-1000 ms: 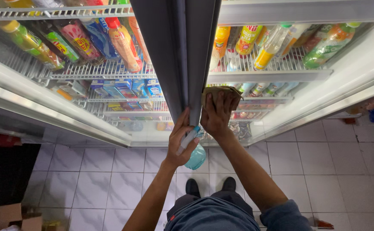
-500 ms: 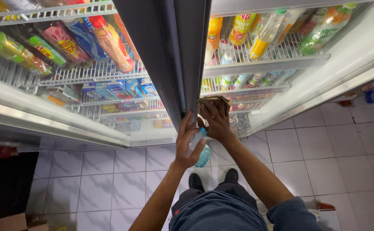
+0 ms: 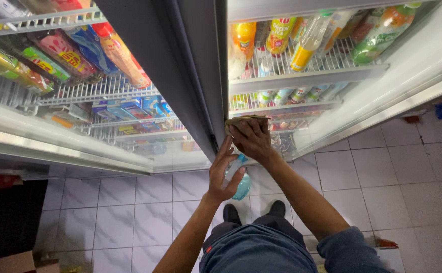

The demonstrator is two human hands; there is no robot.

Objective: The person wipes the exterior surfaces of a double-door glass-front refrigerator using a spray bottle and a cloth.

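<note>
Against the lower stretch of the grey door frame [image 3: 200,76] between two glass-fronted drink coolers, the right hand [image 3: 253,141] presses a folded brownish cloth [image 3: 246,121] flat onto the frame's edge, fingers spread over it and closed down on the fabric. Just below and beside it, the left hand [image 3: 223,174] is wrapped around a pale blue spray bottle [image 3: 240,179], fingers curled shut on its neck, the bottle's rounded body hanging toward the white tiled floor [image 3: 145,202]. Judging by where the cloth sits, the wiping has got to the lower part of the frame, near the bottom shelf level; whether the frame above it is already wiped, and whether the glass doors on either side have been, cannot be told from this view, since no streaks or wet patches show. The short length of frame beneath the cloth looks to be what is left on this upright. Behind the glass, wire shelves [image 3: 94,91] carry rows of coloured bottles [image 3: 301,40] and small cartons [image 3: 130,108]. A cardboard box [image 3: 13,263] sits at the lower left corner on the floor.
</note>
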